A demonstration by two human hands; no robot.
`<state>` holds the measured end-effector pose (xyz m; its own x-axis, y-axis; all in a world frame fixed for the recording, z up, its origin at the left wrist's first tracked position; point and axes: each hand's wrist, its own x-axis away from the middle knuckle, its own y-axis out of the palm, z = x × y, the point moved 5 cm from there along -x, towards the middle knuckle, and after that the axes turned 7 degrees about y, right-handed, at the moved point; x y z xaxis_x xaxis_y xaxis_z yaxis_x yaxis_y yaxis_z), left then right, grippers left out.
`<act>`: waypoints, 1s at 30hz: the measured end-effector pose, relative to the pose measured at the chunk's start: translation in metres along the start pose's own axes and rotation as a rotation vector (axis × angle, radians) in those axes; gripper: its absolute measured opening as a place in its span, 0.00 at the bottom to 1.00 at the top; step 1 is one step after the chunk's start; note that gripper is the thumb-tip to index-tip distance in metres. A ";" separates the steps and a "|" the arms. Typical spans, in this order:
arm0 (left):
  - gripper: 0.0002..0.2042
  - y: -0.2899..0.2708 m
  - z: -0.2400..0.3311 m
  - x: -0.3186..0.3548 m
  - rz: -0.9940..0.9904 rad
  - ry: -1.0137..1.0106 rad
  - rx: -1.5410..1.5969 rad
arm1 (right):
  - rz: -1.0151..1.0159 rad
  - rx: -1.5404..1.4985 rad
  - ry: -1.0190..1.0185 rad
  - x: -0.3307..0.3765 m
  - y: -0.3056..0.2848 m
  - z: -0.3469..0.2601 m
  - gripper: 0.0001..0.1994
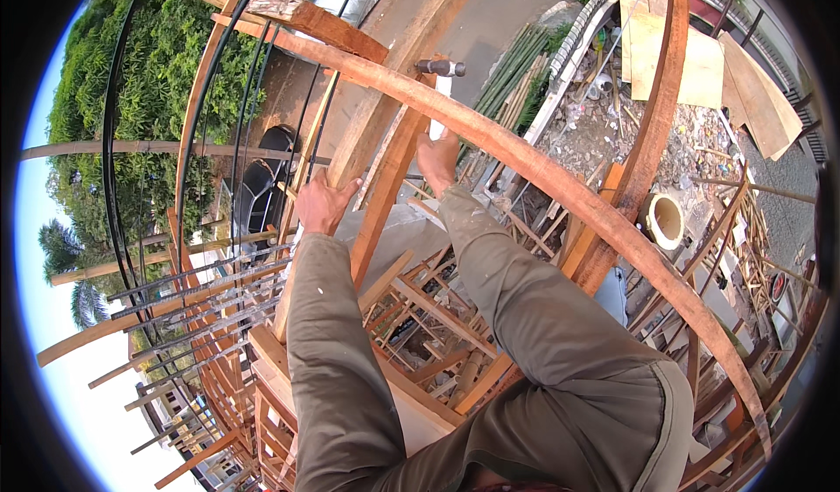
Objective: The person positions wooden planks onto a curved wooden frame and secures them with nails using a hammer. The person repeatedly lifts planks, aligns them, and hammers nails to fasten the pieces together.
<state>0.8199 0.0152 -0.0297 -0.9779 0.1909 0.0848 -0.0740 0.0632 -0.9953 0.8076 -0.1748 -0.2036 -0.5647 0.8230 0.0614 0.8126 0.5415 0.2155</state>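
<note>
My right hand [437, 158] is closed around the pale handle of a hammer [441, 68], whose dark metal head is uppermost. The hammer's head lies just beyond a long reddish timber [516, 149] that crosses in front of me. My left hand [322, 207] grips a thick light-brown wooden beam [363, 133], with its thumb reaching over to the right. Between my hands runs a second, redder beam [385, 196], whose upper end meets the long timber near the hammer. No nail can be made out.
A rough wood block [319, 26] rests by the long timber. Black cables [111, 124] and steel bars [206, 299] run at left. Far below are a dark car [262, 186], bamboo poles [516, 72], plywood sheets [678, 63] and rubble. Under my arms, framing timbers [442, 312] leave open gaps.
</note>
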 end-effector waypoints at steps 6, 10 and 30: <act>0.35 0.003 -0.002 -0.004 -0.022 -0.017 -0.055 | -0.059 -0.181 0.310 0.002 0.009 -0.020 0.19; 0.36 0.013 -0.018 0.012 -0.045 -0.033 -0.033 | 0.020 -0.270 0.392 0.010 0.000 -0.029 0.11; 0.36 0.006 -0.009 0.000 -0.021 -0.022 -0.060 | -0.118 -0.339 0.483 0.025 0.028 0.020 0.19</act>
<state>0.8213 0.0241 -0.0357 -0.9803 0.1677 0.1044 -0.0837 0.1261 -0.9885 0.8195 -0.1355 -0.2153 -0.7141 0.5471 0.4368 0.6943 0.4740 0.5415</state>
